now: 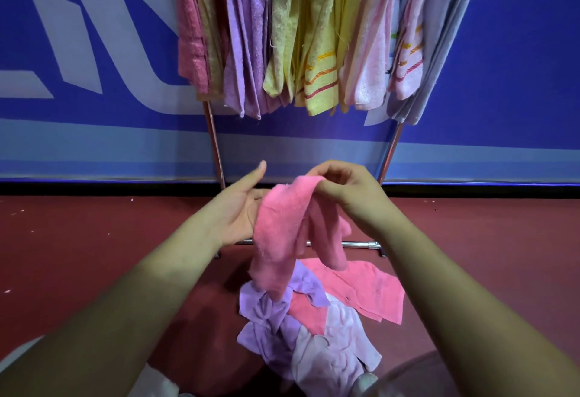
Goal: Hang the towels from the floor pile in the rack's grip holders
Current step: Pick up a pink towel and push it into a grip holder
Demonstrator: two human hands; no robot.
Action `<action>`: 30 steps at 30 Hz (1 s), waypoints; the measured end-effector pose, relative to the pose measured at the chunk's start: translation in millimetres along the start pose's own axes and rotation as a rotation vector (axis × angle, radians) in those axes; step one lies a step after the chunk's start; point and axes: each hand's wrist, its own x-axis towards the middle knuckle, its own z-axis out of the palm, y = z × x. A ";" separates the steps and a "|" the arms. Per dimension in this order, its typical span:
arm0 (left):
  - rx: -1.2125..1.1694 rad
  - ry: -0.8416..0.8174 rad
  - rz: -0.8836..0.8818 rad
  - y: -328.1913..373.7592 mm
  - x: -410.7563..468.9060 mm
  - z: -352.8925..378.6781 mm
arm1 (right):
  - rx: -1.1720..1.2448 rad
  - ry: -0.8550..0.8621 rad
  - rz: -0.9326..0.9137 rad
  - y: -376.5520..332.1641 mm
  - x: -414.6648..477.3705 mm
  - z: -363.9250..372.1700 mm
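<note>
A pink towel (284,230) hangs in mid-air over the floor pile. My right hand (348,191) pinches its top edge with curled fingers. My left hand (240,205) lies open beside it, palm against the cloth and thumb raised. Below, the floor pile (317,318) holds lilac, pale pink and pink towels on the red floor. The rack (216,152) stands behind, and several pink, purple, yellow and grey towels (301,36) hang from its top; the grip holders are out of frame.
A blue banner wall (94,83) stands right behind the rack. The rack's low cross bar (361,244) runs just past the pile. Red floor (78,239) spreads to the left and right.
</note>
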 end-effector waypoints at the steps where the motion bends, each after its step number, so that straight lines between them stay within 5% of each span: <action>1: 0.001 -0.024 -0.028 -1.6 -1.8 3.6 | -0.025 -0.022 -0.008 1.0 0.0 -0.1; 7: 0.125 -0.057 0.256 2.5 -0.9 7.5 | 0.142 -0.115 0.137 5.5 3.0 -0.2; 12: 0.478 -0.182 0.409 -1.1 -5.1 10.6 | -0.068 -0.215 0.120 12.1 4.4 2.5; 15: 0.492 -0.147 0.512 -1.0 -4.5 12.9 | -0.170 -0.248 0.164 12.0 7.3 2.7; 21: 0.488 -0.195 0.474 2.2 -1.0 4.9 | -0.212 -0.337 0.100 10.9 6.5 1.1; 25: 0.534 -0.089 0.537 3.5 2.2 5.1 | -0.178 -0.327 0.132 11.3 8.1 0.5; 30: 0.417 0.169 0.708 11.1 2.8 2.9 | -0.677 -0.267 0.200 18.8 13.6 -13.1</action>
